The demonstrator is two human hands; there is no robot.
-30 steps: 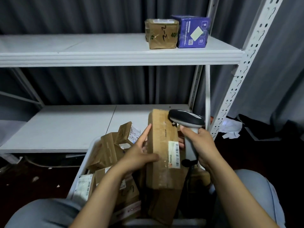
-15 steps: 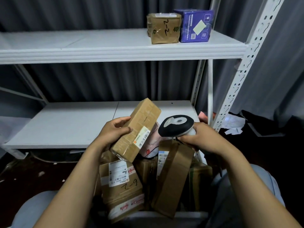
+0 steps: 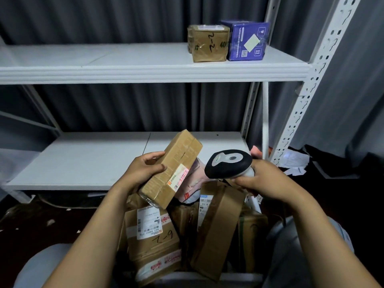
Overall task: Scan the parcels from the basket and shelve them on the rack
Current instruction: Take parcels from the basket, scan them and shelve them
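– Above the white plastic basket (image 3: 228,276), left hand (image 3: 143,173) first: holding what?
– Gripping a long brown cardboard parcel (image 3: 176,161) near its middle, thumb across the upper face, fingers curled round the far side. Closed tight on it, lifted clear of the pile.
– Why tilted like that?
– Probably to turn the white barcode label (image 3: 180,177) toward the right, square to the reader. Reddish tint on that label, so likely mid-scan.
– Right hand (image 3: 264,181)?
– Wrapped round the grip of a black-and-white handheld barcode scanner (image 3: 228,164), head aimed left at the label, just beside the parcel, not touching. Trigger finger hidden; cannot tell whether pressed.
– Underneath?
– More parcels crammed in the basket: pink soft mailer (image 3: 193,181) right below the held one, taped brown box with a white printed label (image 3: 152,238) in front, long brown carton (image 3: 218,225) leaning upright on the right.
– Further out?
– White metal rack (image 3: 83,161) behind, two shelves in view. On the upper one, at the right end, a squat taped brown box (image 3: 208,43) just beside a blue printed box (image 3: 246,41). Held parcel not yet shelved; scan first, then a reach forward to a shelf.
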